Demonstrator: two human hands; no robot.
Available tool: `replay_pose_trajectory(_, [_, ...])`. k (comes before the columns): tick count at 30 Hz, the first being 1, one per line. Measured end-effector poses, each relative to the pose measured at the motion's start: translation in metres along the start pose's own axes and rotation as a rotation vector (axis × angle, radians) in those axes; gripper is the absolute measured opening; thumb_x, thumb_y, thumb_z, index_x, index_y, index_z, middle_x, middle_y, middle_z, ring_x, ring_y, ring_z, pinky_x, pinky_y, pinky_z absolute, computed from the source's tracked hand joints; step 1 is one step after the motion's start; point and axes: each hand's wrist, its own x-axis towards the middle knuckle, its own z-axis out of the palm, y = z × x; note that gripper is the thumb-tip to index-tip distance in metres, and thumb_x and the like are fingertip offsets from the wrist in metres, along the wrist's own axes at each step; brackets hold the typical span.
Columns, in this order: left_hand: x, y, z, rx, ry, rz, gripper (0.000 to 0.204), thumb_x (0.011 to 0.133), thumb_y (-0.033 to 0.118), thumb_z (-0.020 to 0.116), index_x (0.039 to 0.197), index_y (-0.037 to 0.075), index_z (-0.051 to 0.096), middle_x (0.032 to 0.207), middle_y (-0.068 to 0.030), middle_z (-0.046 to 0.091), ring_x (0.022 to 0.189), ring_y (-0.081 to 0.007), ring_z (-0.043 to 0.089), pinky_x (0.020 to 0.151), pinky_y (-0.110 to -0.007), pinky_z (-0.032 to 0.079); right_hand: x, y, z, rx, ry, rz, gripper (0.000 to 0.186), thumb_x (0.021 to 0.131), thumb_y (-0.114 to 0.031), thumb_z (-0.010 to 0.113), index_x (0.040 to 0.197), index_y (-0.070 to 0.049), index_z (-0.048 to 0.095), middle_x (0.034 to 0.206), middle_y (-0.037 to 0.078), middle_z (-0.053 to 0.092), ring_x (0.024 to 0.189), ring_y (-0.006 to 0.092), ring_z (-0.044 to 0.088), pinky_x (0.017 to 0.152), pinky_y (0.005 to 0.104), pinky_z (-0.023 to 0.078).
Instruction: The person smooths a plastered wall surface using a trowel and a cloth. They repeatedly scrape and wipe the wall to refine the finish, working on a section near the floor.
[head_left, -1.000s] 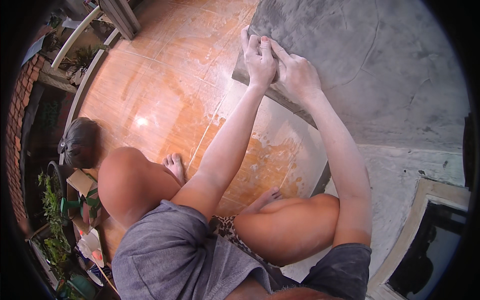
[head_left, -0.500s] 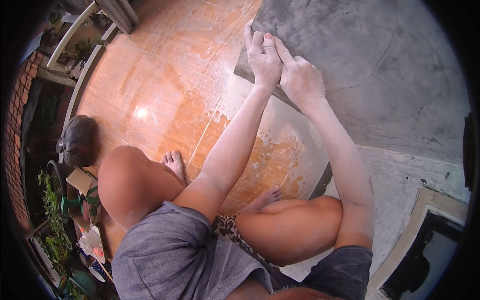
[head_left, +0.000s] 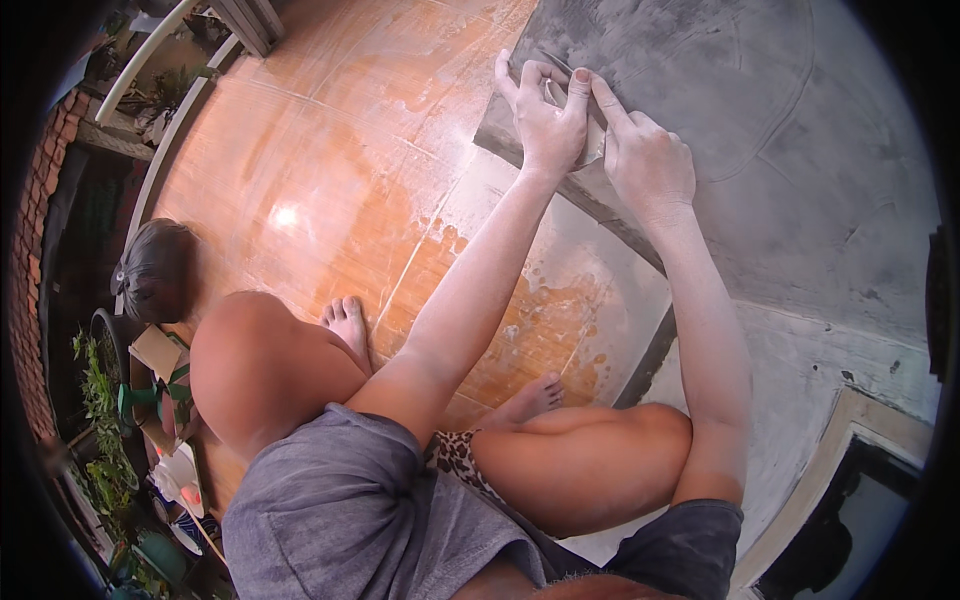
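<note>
Left hand is gripping thin sheet; right hand is adjoining, hold unclear; probably light, flexible; edges inviting pinching.

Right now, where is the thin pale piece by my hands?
In the head view, the thin pale piece is above and right of centre, between your left hand and right hand, near the edge of the grey slab.

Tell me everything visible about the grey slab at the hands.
The grey slab looks like cement: matte, mottled with darker smudges, marked by thin curved lines. One corner and a side edge show beside the orange tiled floor; it runs past the top of view. The left hand and right hand are near that corner, seemingly touching it, a thin pale piece between them.
</note>
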Motion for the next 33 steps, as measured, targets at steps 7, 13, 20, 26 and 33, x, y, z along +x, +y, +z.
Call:
replay_pose_trajectory(7, [-0.012, -0.003, 0.011, -0.086, 0.067, 0.059, 0.044, 0.100, 0.042, 0.066, 0.090, -0.001, 0.065, 0.163, -0.0370, 0.012, 0.135, -0.0426, 0.051, 0.105, -0.045, 0.043, -0.005, -0.011, -0.003, -0.104, 0.042, 0.026, 0.067, 0.098, -0.015, 0.061, 0.158, -0.034, 0.040, 0.085, 0.007, 0.068, 0.070, 0.0247, 0.075, 0.059, 0.0396, 0.064])
replay_pose_trajectory(13, [-0.023, -0.035, 0.005, -0.056, 0.026, -0.106, 0.048, 0.107, 0.040, 0.056, 0.086, -0.001, 0.068, 0.170, -0.0293, 0.004, 0.124, -0.0349, 0.061, 0.100, -0.039, 0.047, -0.005, -0.020, 0.033, -0.114, -0.206, 0.022, 0.064, 0.100, -0.015, 0.058, 0.158, -0.034, 0.040, 0.091, 0.008, 0.069, 0.073, 0.0237, 0.076, 0.060, 0.0391, 0.064])
replay_pose_trajectory(20, [-0.029, 0.001, -0.019, 0.458, 0.048, -0.114, 0.048, 0.104, 0.041, 0.060, 0.077, 0.002, 0.062, 0.149, -0.0282, 0.045, 0.104, -0.0319, 0.065, 0.083, -0.042, 0.051, -0.012, -0.011, 0.027, -0.127, -0.055, 0.009, 0.069, 0.097, -0.013, 0.061, 0.158, -0.037, 0.040, 0.088, 0.007, 0.066, 0.071, 0.0204, 0.075, 0.058, 0.0378, 0.063])
replay_pose_trajectory(26, [-0.018, 0.025, -0.004, 0.081, -0.055, -0.158, 0.039, 0.104, 0.029, 0.059, 0.079, -0.001, 0.058, 0.063, -0.0129, 0.062, 0.063, -0.0228, 0.061, 0.062, -0.037, 0.047, -0.013, -0.014, 0.029, -0.084, 0.082, 0.028, 0.064, 0.094, -0.012, 0.063, 0.153, -0.035, 0.050, 0.082, 0.004, 0.063, 0.065, 0.0181, 0.072, 0.054, 0.0362, 0.062])
replay_pose_trajectory(33, [-0.011, 0.028, 0.008, 0.204, -0.044, -0.049, 0.036, 0.101, 0.025, 0.057, 0.076, -0.001, 0.057, 0.058, -0.0163, 0.060, 0.055, -0.0299, 0.060, 0.058, -0.044, 0.046, -0.014, 0.001, 0.031, -0.127, 0.150, 0.071, 0.062, 0.089, -0.024, 0.069, 0.148, -0.034, 0.055, 0.081, -0.001, 0.063, 0.060, 0.0206, 0.070, 0.050, 0.0379, 0.058])
